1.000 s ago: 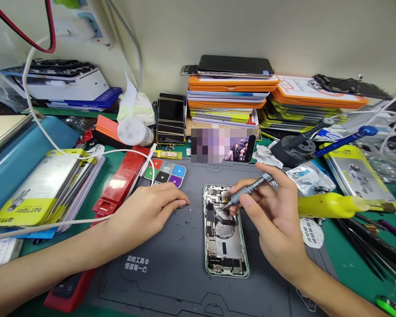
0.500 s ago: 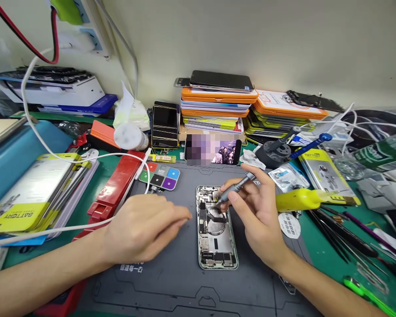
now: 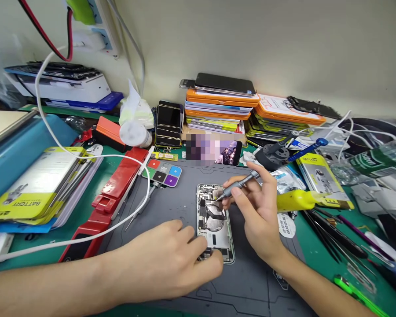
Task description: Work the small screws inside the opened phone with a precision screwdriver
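An opened phone (image 3: pixel 219 241) lies upright on the grey work mat, its inner parts and a round coil area exposed. My right hand (image 3: pixel 259 207) grips a grey precision screwdriver (image 3: pixel 239 184), slanted so its tip meets the phone's upper part. My left hand (image 3: pixel 171 259) has its fingers closed at the phone's lower left corner, covering that corner. On the mat to the left, another screwdriver (image 3: pixel 140 209) rests beside a magnetic pad with coloured squares (image 3: pixel 161 172).
Behind the mat, a lit phone (image 3: pixel 229 153) leans against stacked boxes (image 3: pixel 218 108). Tweezers (image 3: pixel 326 237) and a yellow bottle (image 3: pixel 293 200) lie right. A white cable (image 3: pixel 119 220) loops across the left side, over a red tool (image 3: pixel 119 180). Battery packs (image 3: pixel 36 185) sit far left.
My left hand has moved down and right onto the phone's lower end, uncovering the second screwdriver. My right hand keeps its screwdriver over the phone's upper part; the view has shifted slightly.
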`<state>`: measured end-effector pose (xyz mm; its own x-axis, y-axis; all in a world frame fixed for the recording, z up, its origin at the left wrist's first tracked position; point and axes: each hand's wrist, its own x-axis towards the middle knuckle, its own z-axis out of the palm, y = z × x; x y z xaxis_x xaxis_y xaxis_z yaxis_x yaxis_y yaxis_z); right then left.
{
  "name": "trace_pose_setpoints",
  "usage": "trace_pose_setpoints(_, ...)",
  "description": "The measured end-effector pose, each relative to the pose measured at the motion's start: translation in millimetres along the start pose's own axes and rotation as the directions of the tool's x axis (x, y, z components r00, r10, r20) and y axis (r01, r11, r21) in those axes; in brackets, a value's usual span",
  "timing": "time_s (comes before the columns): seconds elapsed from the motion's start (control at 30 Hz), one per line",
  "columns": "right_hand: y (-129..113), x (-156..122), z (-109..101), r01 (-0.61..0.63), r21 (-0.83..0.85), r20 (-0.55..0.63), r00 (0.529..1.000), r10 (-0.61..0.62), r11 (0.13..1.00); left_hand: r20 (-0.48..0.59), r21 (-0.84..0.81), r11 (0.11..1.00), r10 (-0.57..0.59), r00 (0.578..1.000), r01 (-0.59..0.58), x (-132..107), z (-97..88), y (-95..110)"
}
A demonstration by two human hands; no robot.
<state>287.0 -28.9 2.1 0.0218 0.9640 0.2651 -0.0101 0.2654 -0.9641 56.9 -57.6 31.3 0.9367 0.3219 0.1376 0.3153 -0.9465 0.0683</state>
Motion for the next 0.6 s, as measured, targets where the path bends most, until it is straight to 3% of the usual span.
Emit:
trace_pose_setpoints(0.3,0,-3,1,0.128,0.022,-0.131,0.984,-0.124,0.992,0.012,0.091,0.987,-0.133,0.991,0.131,12,15.7,3)
trace_pose_setpoints(0.6,-3,2,1,0.076,-0.019,-0.096,0.992,-0.077,0.997,0.059,0.150,0.976,-0.168,0.984,0.158,24,7.4,5)
